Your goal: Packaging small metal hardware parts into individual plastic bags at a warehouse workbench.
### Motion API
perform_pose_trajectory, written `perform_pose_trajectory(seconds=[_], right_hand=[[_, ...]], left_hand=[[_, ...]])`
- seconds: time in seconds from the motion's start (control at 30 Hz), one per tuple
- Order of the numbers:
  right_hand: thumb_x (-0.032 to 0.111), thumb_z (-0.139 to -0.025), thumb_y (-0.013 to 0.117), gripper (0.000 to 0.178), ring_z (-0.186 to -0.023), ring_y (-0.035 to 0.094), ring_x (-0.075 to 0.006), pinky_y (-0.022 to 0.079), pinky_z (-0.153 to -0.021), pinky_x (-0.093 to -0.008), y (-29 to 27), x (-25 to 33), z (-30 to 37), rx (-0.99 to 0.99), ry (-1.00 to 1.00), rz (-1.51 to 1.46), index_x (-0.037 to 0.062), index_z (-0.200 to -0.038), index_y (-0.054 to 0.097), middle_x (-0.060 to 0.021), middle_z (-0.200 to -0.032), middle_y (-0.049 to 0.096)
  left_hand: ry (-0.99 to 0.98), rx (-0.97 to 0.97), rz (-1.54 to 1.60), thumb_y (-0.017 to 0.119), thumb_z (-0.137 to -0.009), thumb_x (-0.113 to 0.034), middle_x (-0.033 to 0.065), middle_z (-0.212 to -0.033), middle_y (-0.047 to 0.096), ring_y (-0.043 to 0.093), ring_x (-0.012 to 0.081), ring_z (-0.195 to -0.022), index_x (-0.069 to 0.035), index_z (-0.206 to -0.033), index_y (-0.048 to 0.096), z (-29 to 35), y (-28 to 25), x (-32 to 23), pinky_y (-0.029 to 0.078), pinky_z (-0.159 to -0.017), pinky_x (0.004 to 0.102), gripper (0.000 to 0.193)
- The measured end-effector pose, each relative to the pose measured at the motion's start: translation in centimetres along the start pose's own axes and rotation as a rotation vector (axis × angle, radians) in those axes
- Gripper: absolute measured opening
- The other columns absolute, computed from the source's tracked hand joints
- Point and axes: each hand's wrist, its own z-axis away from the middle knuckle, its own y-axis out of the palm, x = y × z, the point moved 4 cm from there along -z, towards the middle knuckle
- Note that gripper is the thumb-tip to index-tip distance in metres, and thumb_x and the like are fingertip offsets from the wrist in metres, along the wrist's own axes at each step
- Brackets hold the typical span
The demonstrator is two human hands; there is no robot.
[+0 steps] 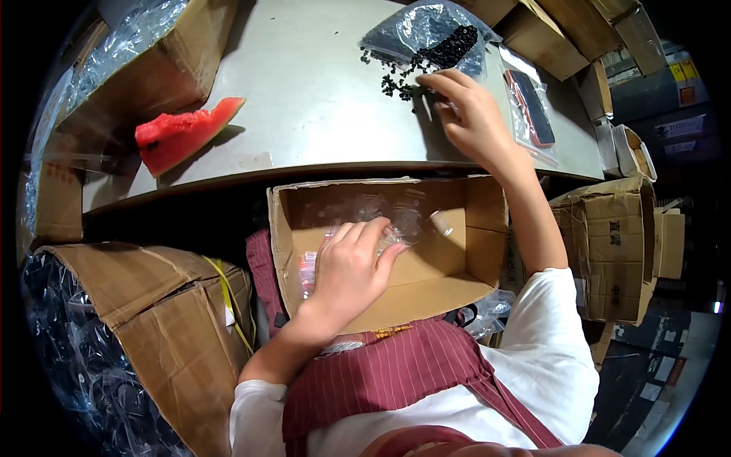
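While right hand (463, 105) and left hand (352, 257) curled fingers half-open, holds unclear, any knock risked scattering loose parts (394, 87)

The tabletop (304, 95) leaves clear passage between two obstacles, the watermelon slice (183, 137) and the black pieces (394, 86).

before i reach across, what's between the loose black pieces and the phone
In the head view, the right hand is between the loose black pieces and the phone.
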Motion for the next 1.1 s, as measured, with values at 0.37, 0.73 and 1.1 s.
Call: perform_pose_trajectory(seconds=[0.37, 0.73, 1.1], right_hand=[[-0.012, -0.079, 0.052, 0.048, -0.099, 0.067, -0.0256, 0.052, -0.084, -0.0318, -0.1, -0.5, 0.5, 0.013, 0.046, -0.282, 0.0038, -0.123, 0.065, -0.012, -0.112, 0.067], [-0.005, -0.08, 0.061, 0.025, -0.09, 0.064, -0.0348, 0.053, -0.082, -0.0407, 0.2, -0.4, -0.2, 0.01, -0.123, -0.186, 0.0003, -0.103, 0.07, -0.0153, -0.095, 0.067], [-0.018, -0.073, 0.041, 0.06, -0.108, 0.066, -0.0193, 0.051, -0.098, -0.0319, 0.3, -3.3, 1.3, 0.153, 0.096, -0.684, -0.0009, -0.124, 0.066, -0.0122, -0.12, 0.069]], left_hand=[[0.024, 0.018, -0.036, 0.075, -0.086, -0.018, 0.0153, -0.09, 0.069, 0.066, 0.0312, -0.081, 0.0, -0.107, 0.067, 0.3, 0.7, -0.1, 0.052, -0.073, 0.0396, 0.029], [0.094, 0.118, -0.012, 0.076, -0.085, -0.021, 0.0171, -0.094, 0.07, 0.068, 0.0334, -0.087, 0.0, -0.107, 0.068, -2.6, -0.5, -4.4, 0.053, -0.077, 0.0397, 0.031], [-0.167, 0.268, 0.2, 0.075, -0.085, -0.027, 0.0188, -0.086, 0.073, 0.073, 0.0276, -0.079, 0.001, -0.103, 0.072, -6.7, 1.4, -2.4, 0.056, -0.074, 0.0363, 0.034]])
